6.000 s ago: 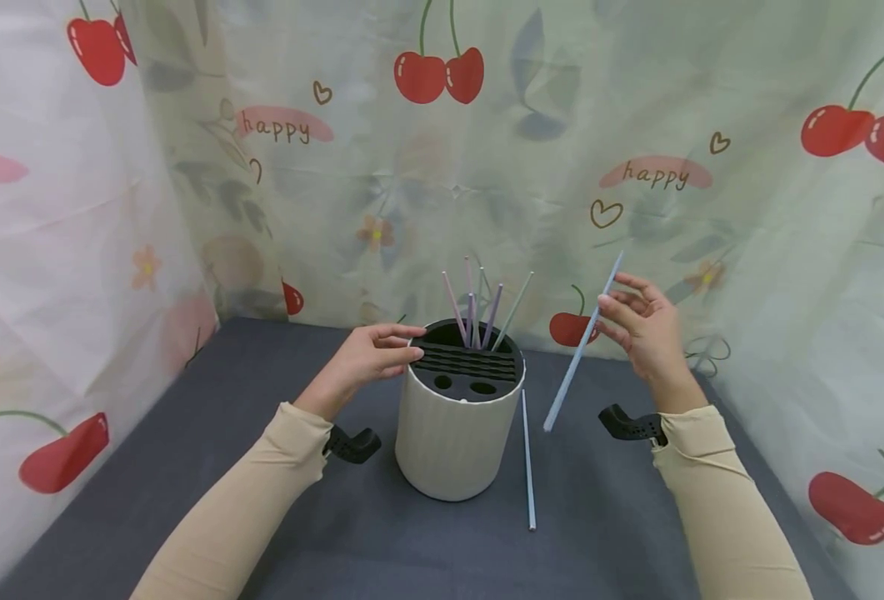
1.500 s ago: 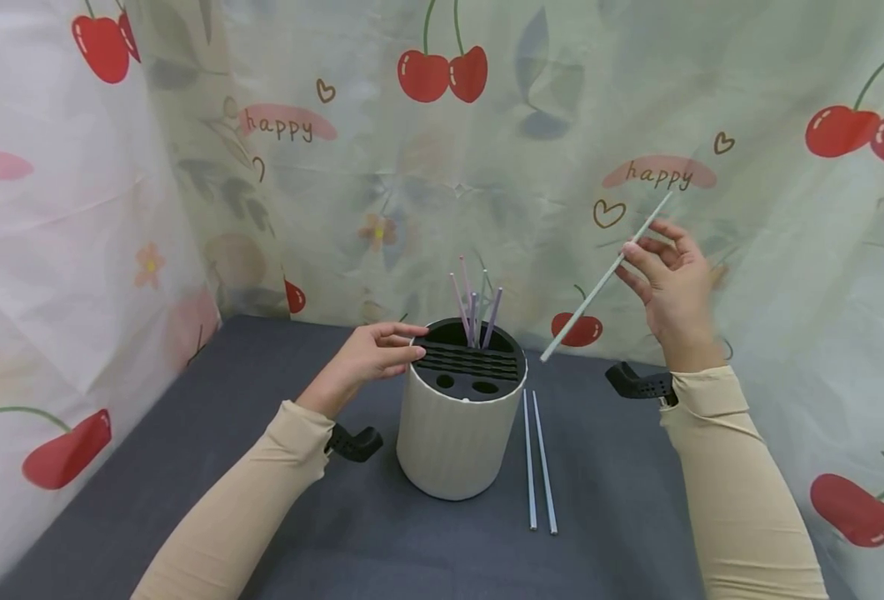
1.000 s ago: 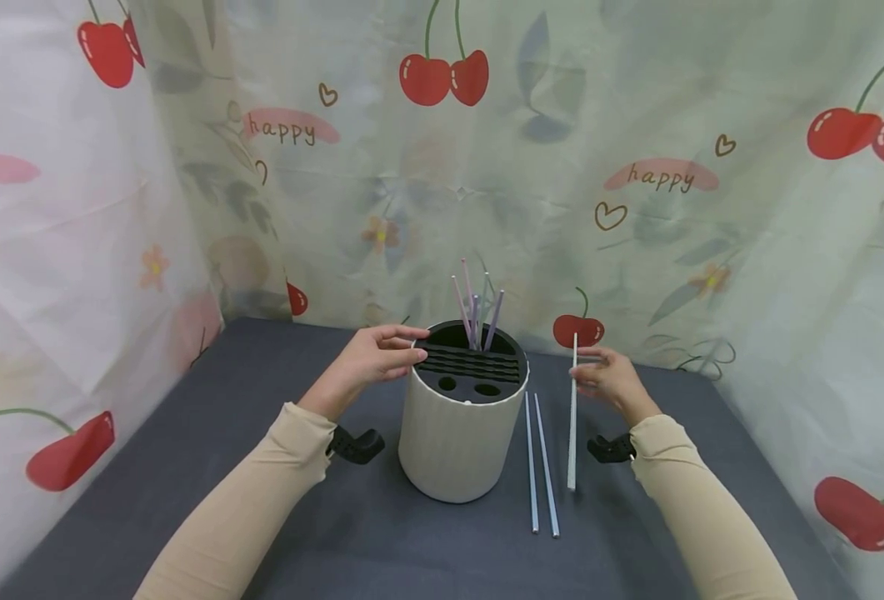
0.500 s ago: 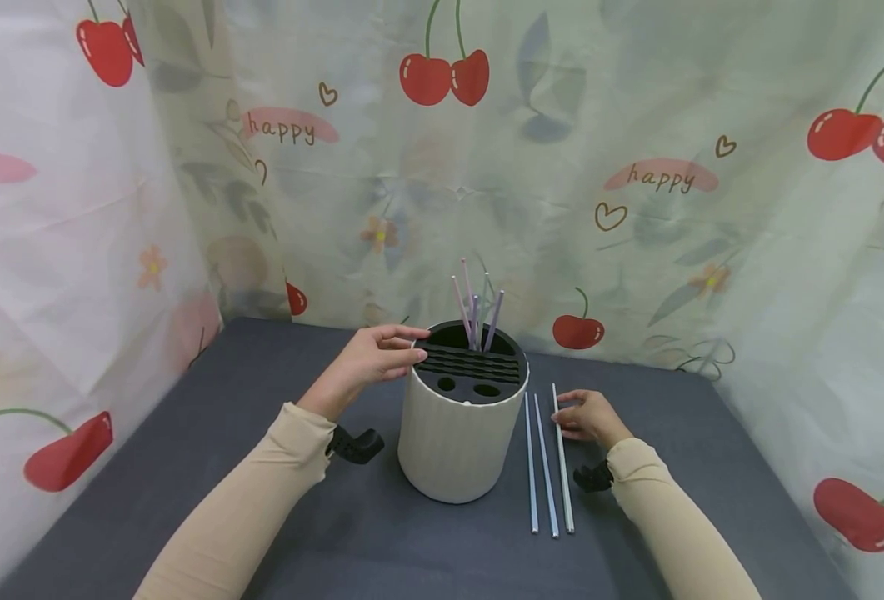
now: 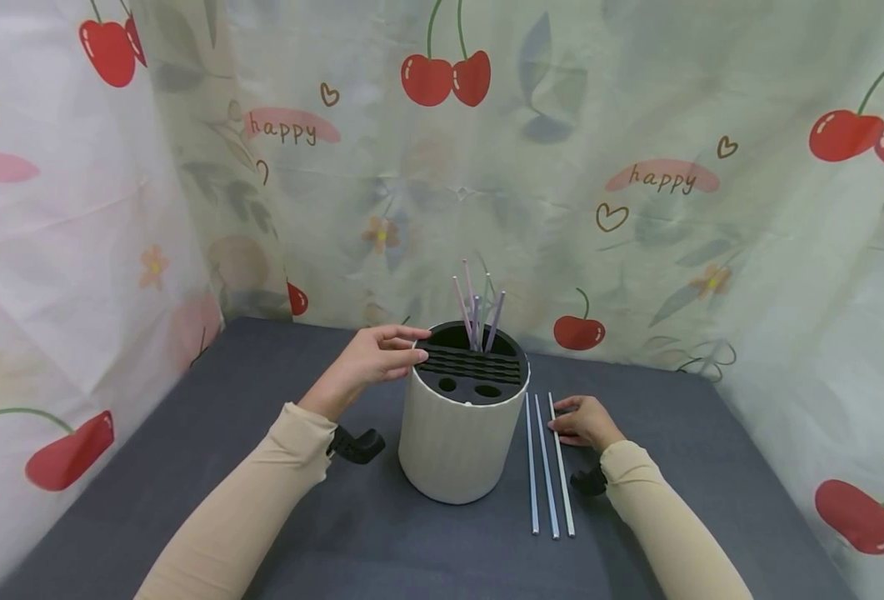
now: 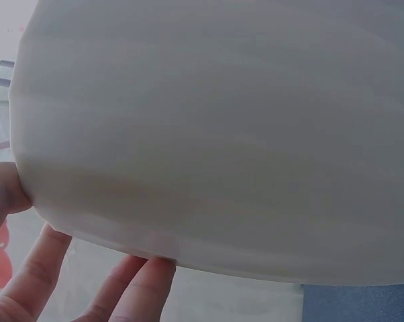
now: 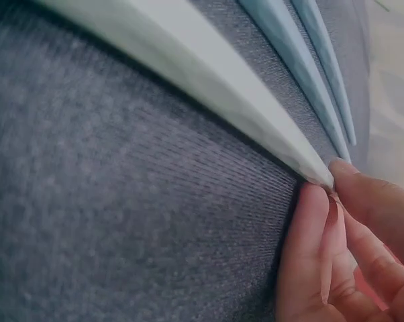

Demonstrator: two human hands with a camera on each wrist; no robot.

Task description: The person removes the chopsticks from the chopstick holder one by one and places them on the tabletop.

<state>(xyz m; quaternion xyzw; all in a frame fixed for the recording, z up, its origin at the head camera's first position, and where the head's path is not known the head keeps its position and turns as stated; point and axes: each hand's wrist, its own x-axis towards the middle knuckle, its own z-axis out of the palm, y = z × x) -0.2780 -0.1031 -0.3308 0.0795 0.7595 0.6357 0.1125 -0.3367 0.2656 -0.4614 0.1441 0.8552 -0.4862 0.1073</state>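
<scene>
A cream round utensil holder [image 5: 456,450] stands upright, with slots and two holes in its black top. My left hand [image 5: 374,358] holds it by the rim at its left; in the left wrist view the fingers [image 6: 145,288] touch its wall. Right of it, two light blue chopsticks [image 5: 548,475] lie side by side. Beside them a pale green chopstick [image 5: 563,483] lies on the table, roughly in line with them. My right hand [image 5: 587,423] pinches its thin far end, seen closely in the right wrist view, between thumb [image 7: 376,201] and fingers.
Several pink, purple and green chopsticks [image 5: 496,321] stand in the holder's open back compartment. A dark grey cloth [image 5: 382,550] covers the table. Cherry-printed curtains [image 5: 456,208] close off the back and both sides.
The right hand has laid a second blue chopstick on the table, lifted the pale green one out of the holder and lowered it beside the blue pair. The left hand has stayed put.
</scene>
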